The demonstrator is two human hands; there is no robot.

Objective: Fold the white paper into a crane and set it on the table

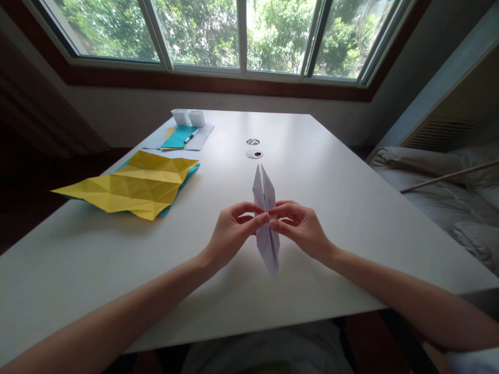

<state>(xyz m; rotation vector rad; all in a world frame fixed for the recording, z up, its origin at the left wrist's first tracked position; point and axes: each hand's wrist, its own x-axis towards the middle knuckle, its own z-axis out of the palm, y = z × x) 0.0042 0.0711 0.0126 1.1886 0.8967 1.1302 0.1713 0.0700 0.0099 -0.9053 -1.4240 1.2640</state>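
A long, narrow piece of folded white paper is held up over the near part of the white table. It has pointed ends and a crease or slit running along its middle. My left hand pinches its left side between thumb and fingers. From the other side, my right hand pinches the right edge at about the same height. Both thumbs sit close together near the paper's centre. My fingertips partly hide the middle of the paper.
Creased yellow paper lies over a teal sheet on the table's left. Behind are teal paper, a marker and white containers. Two round inserts are set in the white table. A cushioned seat stands right.
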